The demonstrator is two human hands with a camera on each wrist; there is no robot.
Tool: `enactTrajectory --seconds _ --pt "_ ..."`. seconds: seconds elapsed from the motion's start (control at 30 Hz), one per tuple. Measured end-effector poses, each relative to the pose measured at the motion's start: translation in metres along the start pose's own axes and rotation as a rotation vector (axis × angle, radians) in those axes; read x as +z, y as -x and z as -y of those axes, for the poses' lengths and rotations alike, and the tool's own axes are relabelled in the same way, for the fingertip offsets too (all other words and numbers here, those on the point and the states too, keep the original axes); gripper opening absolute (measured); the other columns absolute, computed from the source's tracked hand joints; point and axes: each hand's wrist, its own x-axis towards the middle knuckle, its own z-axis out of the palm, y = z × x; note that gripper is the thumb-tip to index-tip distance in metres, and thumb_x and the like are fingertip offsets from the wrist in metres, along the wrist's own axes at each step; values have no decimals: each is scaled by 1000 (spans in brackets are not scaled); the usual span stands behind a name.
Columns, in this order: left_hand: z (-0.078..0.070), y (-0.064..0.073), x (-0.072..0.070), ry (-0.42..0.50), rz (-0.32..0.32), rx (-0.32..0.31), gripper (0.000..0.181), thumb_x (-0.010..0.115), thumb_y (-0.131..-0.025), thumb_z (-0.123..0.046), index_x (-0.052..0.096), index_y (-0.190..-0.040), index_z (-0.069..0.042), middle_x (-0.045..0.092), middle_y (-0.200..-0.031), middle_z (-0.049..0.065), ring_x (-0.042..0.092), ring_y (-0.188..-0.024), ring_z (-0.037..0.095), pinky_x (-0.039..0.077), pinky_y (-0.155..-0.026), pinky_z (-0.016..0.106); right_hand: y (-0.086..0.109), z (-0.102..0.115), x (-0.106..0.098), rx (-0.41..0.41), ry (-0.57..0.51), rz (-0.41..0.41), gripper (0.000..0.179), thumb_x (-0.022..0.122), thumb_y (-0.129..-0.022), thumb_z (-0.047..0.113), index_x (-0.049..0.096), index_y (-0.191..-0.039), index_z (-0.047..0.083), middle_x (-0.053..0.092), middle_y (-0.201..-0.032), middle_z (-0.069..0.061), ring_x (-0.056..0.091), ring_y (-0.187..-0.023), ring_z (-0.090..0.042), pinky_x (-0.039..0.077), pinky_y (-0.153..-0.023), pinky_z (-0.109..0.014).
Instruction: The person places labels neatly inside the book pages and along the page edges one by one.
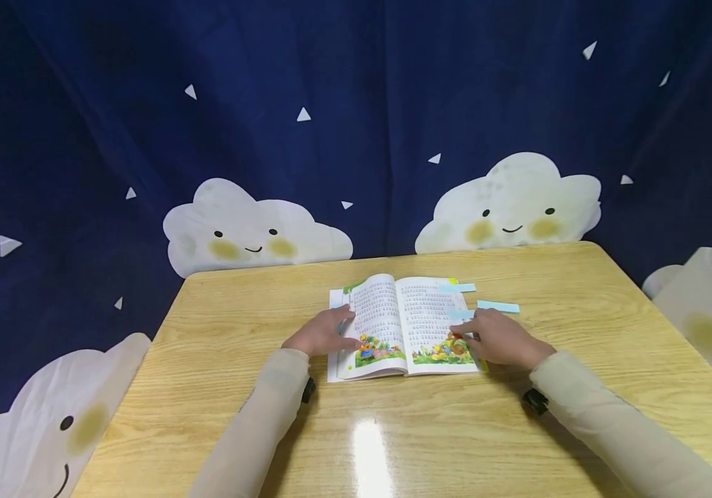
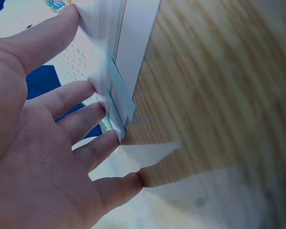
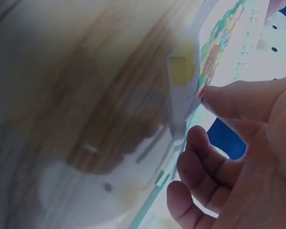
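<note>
An open picture book (image 1: pixel 373 315) lies on the table, with text above a coloured garden picture on both pages. My left hand (image 1: pixel 323 332) rests at its left edge, thumb on the page and fingers spread. In the left wrist view, pale blue paper tabs (image 2: pixel 122 89) stick out from the page edges beside those fingers. My right hand (image 1: pixel 500 339) is at the right page's outer edge. Its thumb (image 3: pixel 229 98) touches the picture and several fingers curl in beside the edge; I cannot tell whether a page is pinched there.
One light blue strip (image 1: pixel 498 306) lies just right of the book, and another blue strip (image 1: pixel 460 288) overlaps the upper right page edge. Underneath is a wooden table (image 1: pixel 237 304). Behind it hangs a dark blue curtain (image 1: pixel 356 124) with smiling clouds.
</note>
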Motion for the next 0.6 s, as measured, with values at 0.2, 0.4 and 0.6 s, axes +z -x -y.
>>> enactTrajectory --seconds 0.2,0.4,0.6 --pt "-1 0 -1 -19 -1 9 71 72 -90 -36 44 -150 -12 27 -165 6 24 -154 28 24 -127 44 9 -6 -5 67 -46 11 28 63 -91 7 76 -116 13 45 -60 2 22 -58 -9 21 -55 -20" --pt "-1 -1 -2 -38 -8 22 72 72 -90 -37 44 -150 -10 28 -165 8 26 -153 29 25 -127 43 7 -3 -10 24 -21 12 25 64 -93 9 76 -114 10 59 -64 2 27 -59 -8 24 -56 -20" --pt "-2 0 -3 -31 2 23 72 73 -90 -36 44 -150 -9 28 -165 8 26 -153 28 25 -127 43 1 5 -12 -20 -19 -17 23 64 -93 8 76 -112 8 54 -64 5 33 -61 -9 28 -58 -22"
